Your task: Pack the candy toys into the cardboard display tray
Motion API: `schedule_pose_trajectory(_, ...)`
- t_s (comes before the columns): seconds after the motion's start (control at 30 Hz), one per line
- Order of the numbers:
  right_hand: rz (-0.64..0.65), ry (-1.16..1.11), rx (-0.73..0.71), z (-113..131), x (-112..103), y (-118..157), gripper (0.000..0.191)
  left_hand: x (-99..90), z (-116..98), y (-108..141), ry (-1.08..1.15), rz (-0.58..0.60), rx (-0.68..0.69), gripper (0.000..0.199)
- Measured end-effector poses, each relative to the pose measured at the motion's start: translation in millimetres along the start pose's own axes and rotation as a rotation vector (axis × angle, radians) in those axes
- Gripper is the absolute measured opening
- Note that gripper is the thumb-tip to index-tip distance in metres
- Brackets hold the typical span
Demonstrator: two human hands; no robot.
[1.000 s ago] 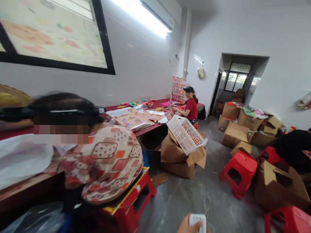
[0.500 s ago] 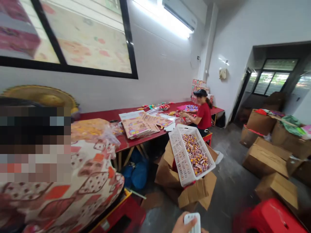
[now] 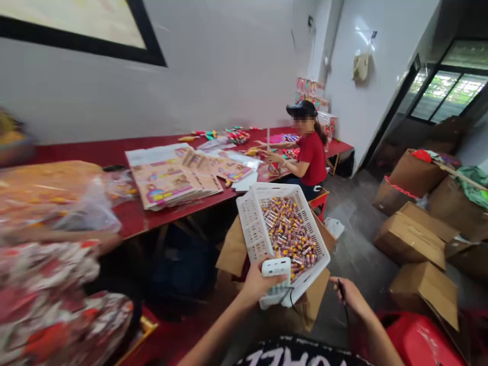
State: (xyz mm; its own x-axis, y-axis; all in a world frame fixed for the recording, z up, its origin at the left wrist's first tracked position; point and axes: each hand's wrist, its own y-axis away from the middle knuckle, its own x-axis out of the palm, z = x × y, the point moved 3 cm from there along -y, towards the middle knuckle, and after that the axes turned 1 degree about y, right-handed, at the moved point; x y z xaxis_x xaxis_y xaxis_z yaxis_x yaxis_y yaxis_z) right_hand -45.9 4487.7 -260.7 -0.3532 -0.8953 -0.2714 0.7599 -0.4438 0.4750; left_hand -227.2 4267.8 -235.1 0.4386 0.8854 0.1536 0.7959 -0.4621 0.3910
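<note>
My left hand (image 3: pixel 256 282) is wrapped round a white power bank (image 3: pixel 277 266) with dark ports along its end. A thin black cable (image 3: pixel 346 310) hangs from my right hand (image 3: pixel 348 294), which pinches it by its end. Just beyond my left hand, a white plastic basket (image 3: pixel 249 231) full of small purple-and-yellow capped tubes (image 3: pixel 292 234) rests tilted on an open cardboard box (image 3: pixel 233 249). The power bank overlaps the near part of the basket in view; whether they touch, I cannot tell.
Printed cardboard sheets (image 3: pixel 168 178) lie stacked on the long red table (image 3: pixel 95 145). A co-worker in a red shirt (image 3: pixel 314 157) sits at its far end. Another person in patterned clothing (image 3: pixel 57 300) is close on the left. Cardboard boxes (image 3: pixel 414 236) and a red stool (image 3: pixel 423 338) stand at right.
The view has tilted down and come nearer the basket. My left hand with the power bank has risen into fuller view, and my right hand has appeared, holding the cable.
</note>
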Motion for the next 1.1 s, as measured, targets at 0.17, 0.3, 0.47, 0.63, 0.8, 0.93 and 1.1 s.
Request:
schedule_pose_trajectory(0.17, 0.006, 0.217, -0.391, 84.1, -57.0, -8.2, 0.051, 40.4, -63.8, -27.9, -0.347, 0.201, 0.44, 0.033)
schedule_pose_trajectory(0.3, 0.033, 0.369, -0.682, 140.9, -57.8, -10.8, 0.04, 67.8, -64.5, -29.8, -0.462, 0.227, 0.492, 0.03)
schedule_pose_trajectory(0.47, 0.229, 0.685, -0.935, 172.9, -53.8, -18.1, 0.035, 95.4, -61.4, -33.2, -0.625, 0.203, 0.503, 0.026)
schedule_pose_trajectory(0.63, 0.28, 0.789, -1.021, 163.6, -67.9, -35.5, 0.018, 116.6, -60.7, -36.2, -0.746, 0.179, 0.507, 0.023)
schedule_pose_trajectory(0.8, 0.219, 1.068, -1.203, 150.2, -74.7, -41.5, 0.021, 133.7, -54.5, -39.5, -0.872, 0.173, 0.468, 0.02)
schedule_pose_trajectory(0.93, 0.256, 1.264, -1.239, 150.6, -77.6, -34.1, 0.02, 143.9, -51.2, -39.5, -0.937, 0.16, 0.477, 0.018)
schedule_pose_trajectory(1.1, 0.303, 1.356, -1.113, 146.0, -79.0, -31.3, 0.018, 152.1, -49.7, -38.6, -1.022, 0.142, 0.589, 0.016)
